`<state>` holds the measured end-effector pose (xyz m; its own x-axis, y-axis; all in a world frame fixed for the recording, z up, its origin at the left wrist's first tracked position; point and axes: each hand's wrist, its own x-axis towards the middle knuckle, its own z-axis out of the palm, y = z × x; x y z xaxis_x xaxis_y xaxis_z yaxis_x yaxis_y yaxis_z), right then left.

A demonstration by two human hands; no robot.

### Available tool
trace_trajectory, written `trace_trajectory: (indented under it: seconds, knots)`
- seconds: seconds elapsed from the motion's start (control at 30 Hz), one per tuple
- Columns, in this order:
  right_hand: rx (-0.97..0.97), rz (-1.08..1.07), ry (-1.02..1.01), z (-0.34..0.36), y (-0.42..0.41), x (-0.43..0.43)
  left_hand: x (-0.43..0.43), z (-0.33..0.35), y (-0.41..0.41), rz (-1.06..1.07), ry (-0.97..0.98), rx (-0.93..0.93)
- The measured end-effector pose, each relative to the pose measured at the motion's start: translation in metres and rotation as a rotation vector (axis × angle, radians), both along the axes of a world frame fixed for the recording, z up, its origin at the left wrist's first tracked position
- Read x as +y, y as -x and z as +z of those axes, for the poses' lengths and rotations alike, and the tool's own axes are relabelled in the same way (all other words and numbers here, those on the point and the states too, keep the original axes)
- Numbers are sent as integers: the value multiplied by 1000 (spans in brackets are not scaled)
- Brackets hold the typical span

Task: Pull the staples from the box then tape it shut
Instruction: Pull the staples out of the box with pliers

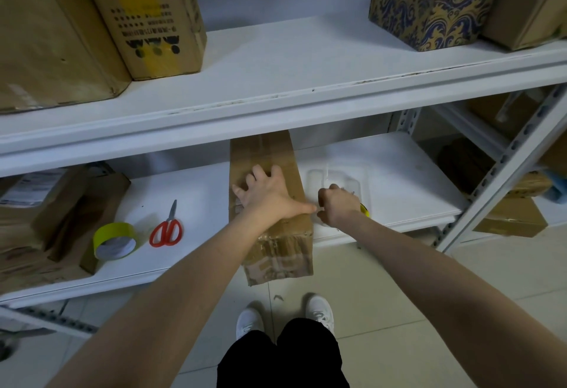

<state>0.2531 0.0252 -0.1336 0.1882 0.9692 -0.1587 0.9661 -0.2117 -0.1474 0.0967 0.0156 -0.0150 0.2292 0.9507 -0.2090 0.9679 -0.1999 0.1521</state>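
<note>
A long brown cardboard box (277,254) lies on the lower white shelf (196,191), its taped near end sticking out over the shelf's edge. My left hand (267,196) presses flat on the box top, fingers spread. My right hand (337,203) is just right of the box, beside its top edge, fingers curled round a small tool with a yellow part (365,210). The tool's tip is hidden by the hand. No staples can be made out. A roll of yellow-green tape (115,240) stands on the shelf to the left.
Red-handled scissors (167,228) lie between the tape and the box. A clear plastic tray (336,176) sits under and behind my right hand. Opened cardboard boxes (46,219) fill the shelf's left end. More boxes stand on the upper shelf (276,80). A metal upright (503,169) is at right.
</note>
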Motion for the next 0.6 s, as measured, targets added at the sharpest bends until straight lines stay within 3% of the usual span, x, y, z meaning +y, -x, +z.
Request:
trace_trajectory:
  seconds: [0.27,0.6]
  knots:
    - [-171,-19,-40,8,-21,-3,-8,6,17,-10,-28,6]
    - [193,-350,-175,8,-29,-2,-8,3,28,40,57,-25]
